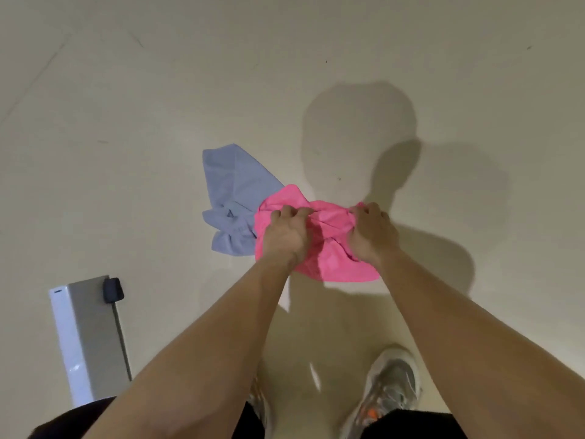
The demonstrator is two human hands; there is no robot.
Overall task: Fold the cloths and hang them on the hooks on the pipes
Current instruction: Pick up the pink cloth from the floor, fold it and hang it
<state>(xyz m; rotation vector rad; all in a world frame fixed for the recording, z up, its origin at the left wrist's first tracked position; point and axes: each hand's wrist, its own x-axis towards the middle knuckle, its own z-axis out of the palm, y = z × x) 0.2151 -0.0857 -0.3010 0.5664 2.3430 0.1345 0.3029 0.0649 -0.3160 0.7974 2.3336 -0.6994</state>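
The pale floor (158, 90) fills the view, and no hooks or pipes show on it. The pink cloth (335, 264) is bunched between both hands at the middle of the view, its lower edge drooping toward the person. I cannot tell whether that edge touches the floor. It looks light, soft and limp (towel-like, so unlikely to slip), and it will sag wherever it is unsupported. Two neighbouring corners or one straight edge seem the best hold for folding. The lavender cloth (231, 191) lies crumpled on the floor just left of the pink one, its right edge tucked under it. The left hand (286, 236) grips the pink cloth's upper left part with curled fingers. The right hand (372, 236) clutches its upper right part likewise, knuckles up, both forearms stretched forward and down.
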